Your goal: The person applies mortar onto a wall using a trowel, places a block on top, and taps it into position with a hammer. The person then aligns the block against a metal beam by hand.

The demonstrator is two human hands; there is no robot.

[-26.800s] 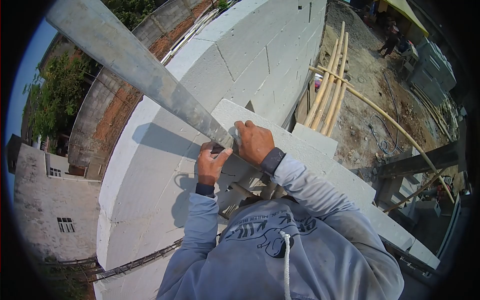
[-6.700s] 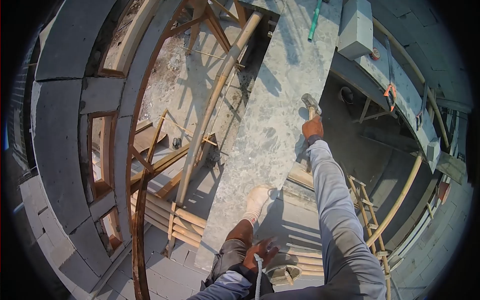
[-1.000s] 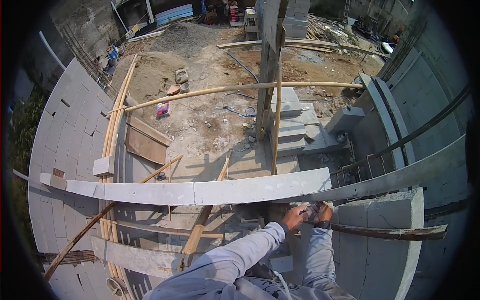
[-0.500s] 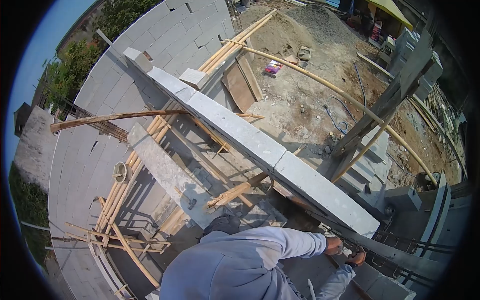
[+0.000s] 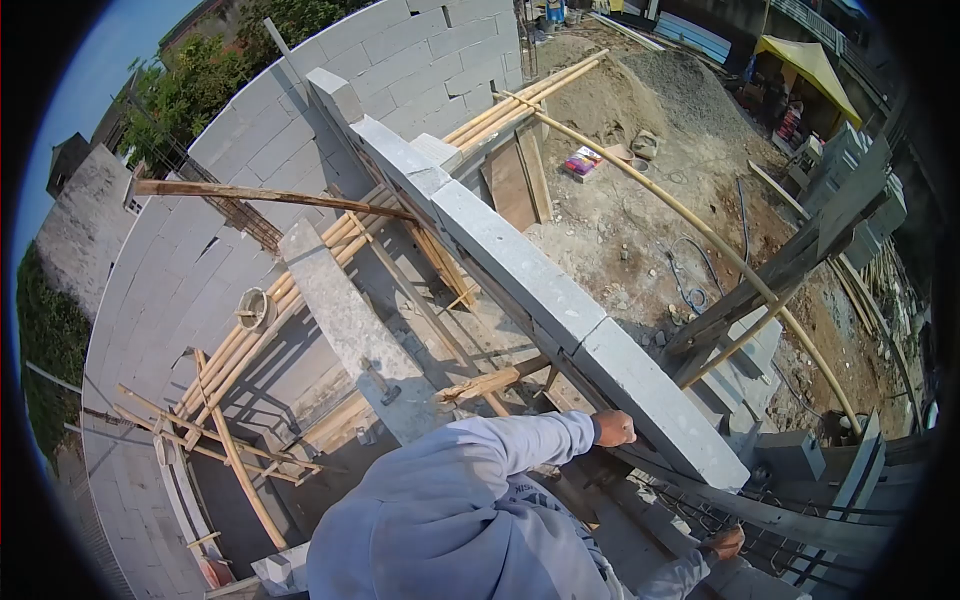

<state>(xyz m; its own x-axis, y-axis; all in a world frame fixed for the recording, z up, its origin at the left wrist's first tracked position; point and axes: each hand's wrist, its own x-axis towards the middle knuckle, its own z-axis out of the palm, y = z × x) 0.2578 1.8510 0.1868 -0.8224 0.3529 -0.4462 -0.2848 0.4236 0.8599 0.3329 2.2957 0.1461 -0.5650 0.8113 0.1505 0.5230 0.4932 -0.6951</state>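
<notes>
My left hand (image 5: 614, 428) is closed, held beside the near face of the light grey block wall (image 5: 560, 315). Whether anything is inside its fingers is hidden. Lower and farther right, my right hand (image 5: 727, 543) is closed too, low by a long board (image 5: 790, 522) below the wall's end. Thin steel bars (image 5: 770, 500) lie close to it. What it grips, if anything, is too small to make out. Both arms wear grey-blue sleeves (image 5: 530, 443).
A hammer (image 5: 380, 385) lies on a mortar-smeared plank (image 5: 345, 310). Bamboo poles (image 5: 240, 345) form scaffolding at left, holding a bucket (image 5: 256, 310). A splintered timber (image 5: 490, 382) juts toward me. A slanting wooden post (image 5: 770, 280) stands at right.
My hands were close together near the wall's end; now they are well apart. My left hand has moved up and left, my right slightly down and right. The view has shifted.
</notes>
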